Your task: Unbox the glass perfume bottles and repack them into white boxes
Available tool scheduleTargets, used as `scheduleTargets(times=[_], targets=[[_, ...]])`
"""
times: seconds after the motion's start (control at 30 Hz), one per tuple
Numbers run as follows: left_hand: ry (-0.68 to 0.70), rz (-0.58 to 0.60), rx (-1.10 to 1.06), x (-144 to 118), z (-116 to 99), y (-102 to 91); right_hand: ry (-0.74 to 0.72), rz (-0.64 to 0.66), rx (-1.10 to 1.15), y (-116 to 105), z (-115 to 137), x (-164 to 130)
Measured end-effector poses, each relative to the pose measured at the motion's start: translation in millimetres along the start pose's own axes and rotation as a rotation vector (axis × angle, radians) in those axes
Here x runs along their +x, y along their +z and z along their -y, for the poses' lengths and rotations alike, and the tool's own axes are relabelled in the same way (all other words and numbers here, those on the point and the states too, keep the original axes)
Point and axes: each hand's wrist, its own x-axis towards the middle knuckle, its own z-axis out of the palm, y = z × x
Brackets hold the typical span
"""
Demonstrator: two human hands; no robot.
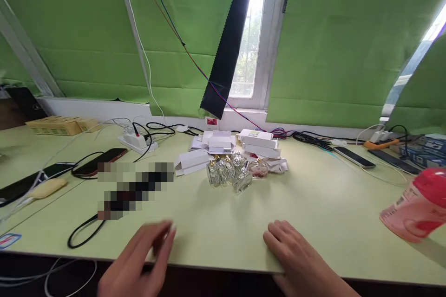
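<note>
Left hand (139, 260) blurred, open, at near edge of pale green table (313, 204). Right hand (296, 255) flat on tabletop, fingers spread. Small clear glass bottles (232, 171) clustered mid-table, well apart from hands, before white cardboard boxes (240, 144). Pink plastic bottle (416, 206) tilted, far right.

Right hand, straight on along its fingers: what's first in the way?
Probably bare table at first; the right hand points up-left toward the glass bottles, the first things on that line. Depth unclear.

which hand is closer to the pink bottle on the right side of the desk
Right. The right hand rests flat on the desk edge, below and left of the pink bottle. The left hand is blurred at the near edge, much farther left.
</note>
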Motion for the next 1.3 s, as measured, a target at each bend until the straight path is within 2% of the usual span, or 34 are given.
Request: scheduleTargets(times=[0.03, 0.07, 0.13, 0.2, 0.23, 0.33, 0.43, 0.53, 0.67, 0.77, 0.9, 0.97, 1.03, 1.17, 1.3], targets=[[-0.153, 0.0, -0.052, 25.6, -6.3, 1.5, 0.037, 0.034, 0.043, -5.3, 3.8, -1.5], [-0.237, 0.061, -0.126, 51.5, -10.9, 5.9, 0.061, 0.054, 0.07, -9.8, 6.9, -2.5], [-0.308, 0.161, -0.233, 96.7, -13.9, 20.0, 0.073, 0.068, 0.089, -15.7, 10.9, -2.6], [-0.386, 0.216, -0.287, 126.8, -10.4, 36.0, 0.069, 0.07, 0.077, -17.5, 11.9, -0.9], [-0.436, 0.224, -0.308, 135.9, -7.4, 43.4, 0.063, 0.069, 0.066, -17.3, 11.6, 0.2], [-0.475, 0.224, -0.341, 148.8, -0.2, 59.0, 0.047, 0.067, 0.029, -15.4, 10.1, 1.8], [-0.515, 0.221, -0.379, 152.5, -0.3, 60.2, 0.045, 0.064, 0.005, -16.2, 9.9, 0.8], [-0.524, 0.196, -0.387, 144.0, -6.8, 47.1, 0.037, 0.077, -0.006, -20.1, 10.4, -0.4], [-0.442, 0.218, -0.389, 101.8, -18.7, 24.6, -0.003, 0.099, -0.032, -24.7, 10.0, -0.3], [-0.194, 0.312, -0.313, 65.5, -21.8, 17.8, -0.04, 0.11, -0.068, -24.9, 10.0, -1.3], [-0.024, 0.495, -0.11, 39.9, -12.7, 19.4, -0.079, 0.088, -0.084, -16.5, 8.6, -5.3], [0.112, 0.521, -0.047, 33.5, -6.6, 18.8, -0.122, 0.047, -0.087, -6.7, 5.9, -7.1], [0.215, 0.497, -0.028, 27.3, -3.2, 16.2, -0.215, -0.053, -0.151, 6.0, 2.4, -8.3], [0.174, 0.415, 0.031, 14.9, -7.0, 13.4, -0.294, -0.191, -0.235, 28.8, -3.5, -8.7], [0.154, 0.355, 0.103, 8.7, -10.3, 21.2, -0.283, -0.167, -0.248, 30.9, -4.5, -6.5]])
